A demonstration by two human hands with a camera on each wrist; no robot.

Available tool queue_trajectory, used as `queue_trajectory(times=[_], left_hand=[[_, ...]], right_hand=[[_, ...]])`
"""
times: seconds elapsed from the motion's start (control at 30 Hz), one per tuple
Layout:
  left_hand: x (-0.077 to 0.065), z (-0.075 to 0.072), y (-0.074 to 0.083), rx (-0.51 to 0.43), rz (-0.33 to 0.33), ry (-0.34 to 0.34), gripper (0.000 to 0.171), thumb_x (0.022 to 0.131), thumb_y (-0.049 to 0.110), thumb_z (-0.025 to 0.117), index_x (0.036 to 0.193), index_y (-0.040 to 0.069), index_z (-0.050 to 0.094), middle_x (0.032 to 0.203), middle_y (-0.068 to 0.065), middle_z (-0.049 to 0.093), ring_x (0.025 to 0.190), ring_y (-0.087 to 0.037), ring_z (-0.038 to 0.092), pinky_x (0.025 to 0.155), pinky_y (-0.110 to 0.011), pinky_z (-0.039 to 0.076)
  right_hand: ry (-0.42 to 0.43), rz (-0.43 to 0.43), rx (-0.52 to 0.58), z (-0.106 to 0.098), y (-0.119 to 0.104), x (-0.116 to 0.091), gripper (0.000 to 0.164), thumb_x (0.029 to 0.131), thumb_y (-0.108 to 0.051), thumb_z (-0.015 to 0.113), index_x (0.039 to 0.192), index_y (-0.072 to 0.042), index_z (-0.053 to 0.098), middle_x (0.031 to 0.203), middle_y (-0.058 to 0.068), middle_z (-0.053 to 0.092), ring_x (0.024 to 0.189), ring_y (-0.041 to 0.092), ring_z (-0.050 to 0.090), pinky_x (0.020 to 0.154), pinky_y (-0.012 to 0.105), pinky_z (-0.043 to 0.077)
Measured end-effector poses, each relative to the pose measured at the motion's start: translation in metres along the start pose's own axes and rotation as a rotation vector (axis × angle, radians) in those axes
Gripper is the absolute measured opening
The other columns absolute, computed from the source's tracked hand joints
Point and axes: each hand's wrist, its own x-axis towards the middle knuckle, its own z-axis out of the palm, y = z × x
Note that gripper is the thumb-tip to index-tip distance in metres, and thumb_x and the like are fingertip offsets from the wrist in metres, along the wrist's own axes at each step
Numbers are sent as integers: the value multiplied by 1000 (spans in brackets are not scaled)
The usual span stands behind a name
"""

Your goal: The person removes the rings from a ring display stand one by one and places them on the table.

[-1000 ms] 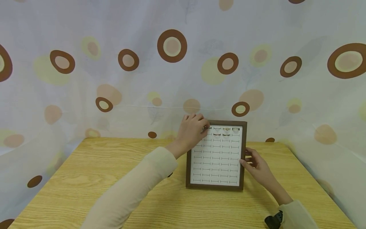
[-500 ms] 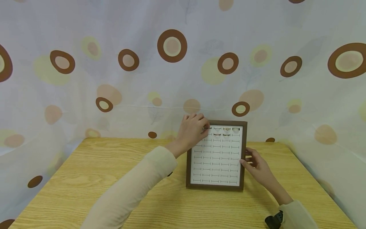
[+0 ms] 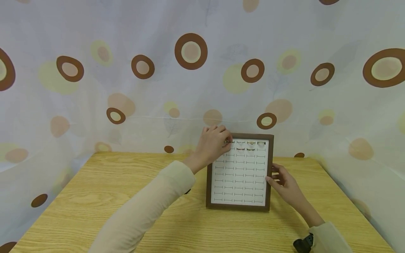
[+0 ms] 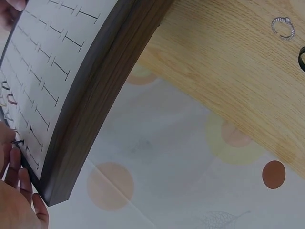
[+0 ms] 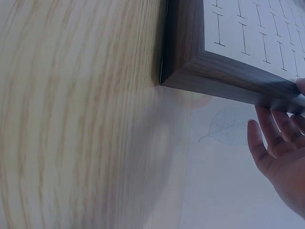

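Note:
A ring display board with a brown wooden frame (image 3: 238, 207) stands tilted back on the table, its white face lined with slots. Several rings sit in the upper rows, among them a reddish ring (image 3: 240, 149) and a gold-toned ring (image 3: 251, 143). At the upper left corner my left hand (image 3: 212, 143) pinches a dark ring (image 4: 18, 142) at a top-row slot; its fingers hide part of the ring. My right hand (image 3: 286, 184) holds the frame's right side, thumb in front and fingers (image 5: 269, 126) behind.
On the wooden table (image 3: 126, 196), the left wrist view shows a silver twisted ring (image 4: 283, 28) and part of a black ring (image 4: 302, 59). A patterned curtain (image 3: 202, 88) hangs behind the table and at both sides. A black device (image 3: 303, 244) sits at my right wrist.

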Motion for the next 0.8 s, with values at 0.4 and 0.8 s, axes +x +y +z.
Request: queue_trajectory(times=[0.4, 0.8], left_hand=[[0, -1, -2, -35, 23, 1, 4, 82, 23, 63, 83, 21, 65, 86, 8, 60, 78, -13, 51, 70, -29, 35], [1, -3, -5, -63, 26, -27, 6, 82, 24, 65, 85, 20, 65, 88, 8, 61, 80, -13, 51, 71, -29, 36]], right_hand=[[-10, 7, 0, -1, 0, -1, 47, 88, -10, 58, 130, 3, 40, 116, 19, 55, 91, 9, 57, 74, 17, 47], [-4, 9, -11, -1, -2, -1, 47, 88, -9, 58, 130, 4, 40, 116, 20, 55, 91, 8, 57, 74, 17, 47]])
